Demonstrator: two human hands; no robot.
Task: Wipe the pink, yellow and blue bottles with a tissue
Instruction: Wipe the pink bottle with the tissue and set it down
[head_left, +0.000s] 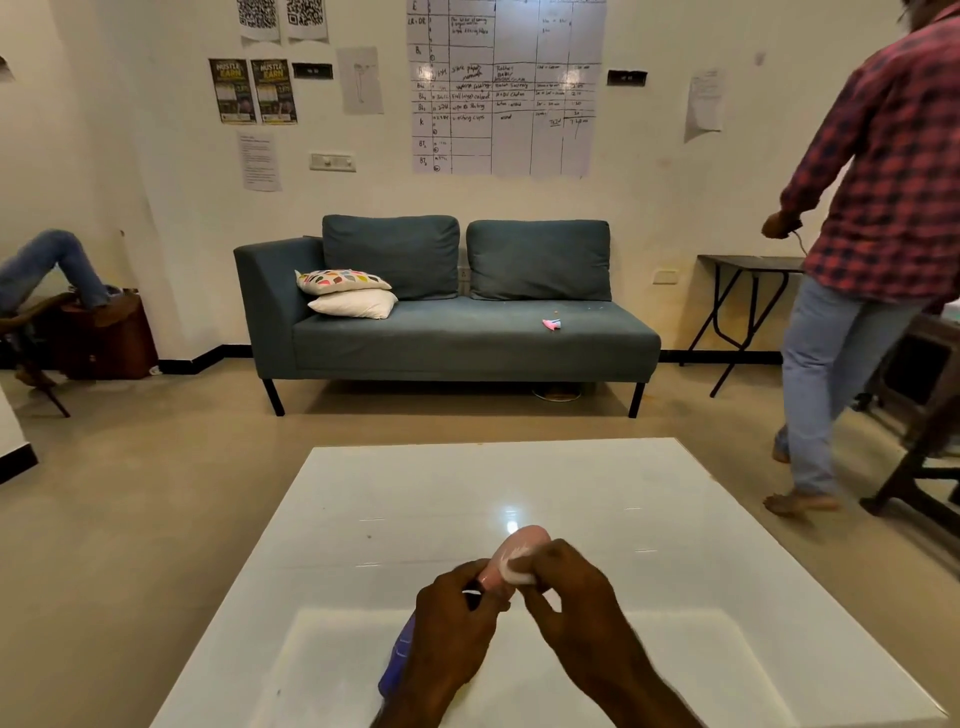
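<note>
A teal sofa stands against the far wall, carrying two back cushions, two small pillows at its left end and a small pink item on the seat. A person in a checked shirt stands to the right, beside a dark folding table; another person's legs show at the left edge. Nearer, the white glossy worktop fills the lower view, bare toward its far edge and corners. Over its near middle, both hands meet above the surface. The left hand is closed around the neck end of the one pink bottle, which lies tilted with its base pointing toward the far edge. The right hand pinches one white tissue, pressed against the bottle's side. One blue bottle shows partly beneath the left hand, toward the near edge; whether it lies on the worktop cannot be told.
</note>
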